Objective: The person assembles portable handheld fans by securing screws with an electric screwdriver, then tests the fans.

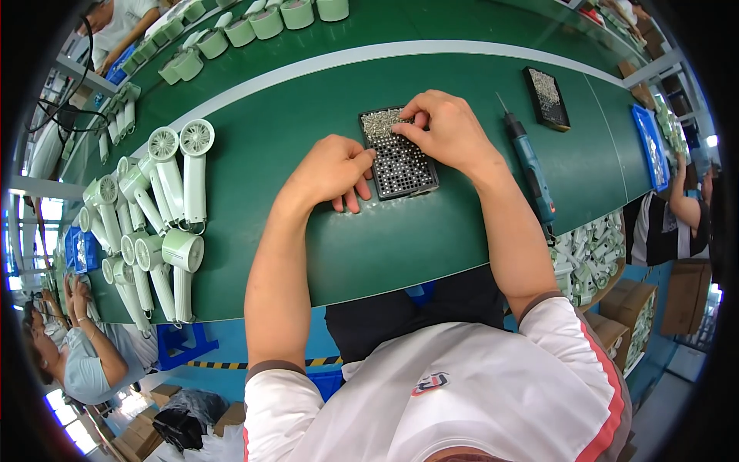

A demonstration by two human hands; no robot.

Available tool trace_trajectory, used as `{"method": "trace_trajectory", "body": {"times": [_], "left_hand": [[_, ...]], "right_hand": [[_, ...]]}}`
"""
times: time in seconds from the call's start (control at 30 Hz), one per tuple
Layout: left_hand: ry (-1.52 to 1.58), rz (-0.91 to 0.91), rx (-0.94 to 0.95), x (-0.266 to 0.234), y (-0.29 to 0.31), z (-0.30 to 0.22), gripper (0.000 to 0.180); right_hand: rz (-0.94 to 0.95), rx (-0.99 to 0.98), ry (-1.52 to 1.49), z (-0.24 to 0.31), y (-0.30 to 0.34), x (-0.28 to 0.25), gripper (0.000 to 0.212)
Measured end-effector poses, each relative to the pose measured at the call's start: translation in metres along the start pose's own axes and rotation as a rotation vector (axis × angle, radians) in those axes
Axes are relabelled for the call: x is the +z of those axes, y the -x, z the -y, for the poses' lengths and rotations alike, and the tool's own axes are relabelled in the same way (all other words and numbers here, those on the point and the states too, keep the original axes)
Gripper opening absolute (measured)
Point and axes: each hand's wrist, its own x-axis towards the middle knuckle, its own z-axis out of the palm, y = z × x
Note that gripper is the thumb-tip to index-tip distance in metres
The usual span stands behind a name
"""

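White shirt (500,385) foremost. Black screw tray (411,192) lies between the worktop's (385,250) near and far edges; left hand (329,171), unclenched, touches its left side; right hand (446,129) bends over its far-right corner, grasp indiscernible. Electric screwdriver (529,167) at near edge.

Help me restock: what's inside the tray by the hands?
The tray holds small silvery pieces, heaped at its far end, dotting the nearer grid. The heap and right hand hide what's beneath.
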Motion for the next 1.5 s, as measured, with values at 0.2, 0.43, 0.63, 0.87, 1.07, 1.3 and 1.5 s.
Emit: {"method": "trace_trajectory", "body": {"times": [0.2,0.43,0.63,0.87,1.07,1.3,1.5], "left_hand": [[0.023,-0.003,0.003,-0.004,-0.002,0.006,0.039],[0.078,-0.011,0.111,0.009,-0.012,0.01,0.037],[0.037,-0.129,0.159,0.01,0.011,0.001,0.04],[-0.369,-1.223,0.725,-0.015,0.109,0.01,0.009],[-0.882,-1.549,0.175,-0.038,0.227,0.115,0.032],[-1.031,-1.336,-0.106,-0.034,0.235,0.171,0.045],[-0.977,-1.24,-0.23,-0.046,0.222,0.201,0.034]], "right_hand": [[0.022,0.018,-0.012,0.003,-0.004,0.002,0.026],[-0.048,-0.023,-0.024,0.004,0.0,-0.007,0.021],[-0.079,-0.086,0.022,0.031,0.006,-0.007,0.025],[-0.097,-0.087,0.24,0.054,0.022,-0.004,0.082],[0.094,0.125,0.351,0.084,0.039,0.007,0.111],[0.087,0.238,0.4,0.067,0.048,0.012,0.102],[0.023,0.288,0.442,0.027,0.039,-0.001,0.096]]}}
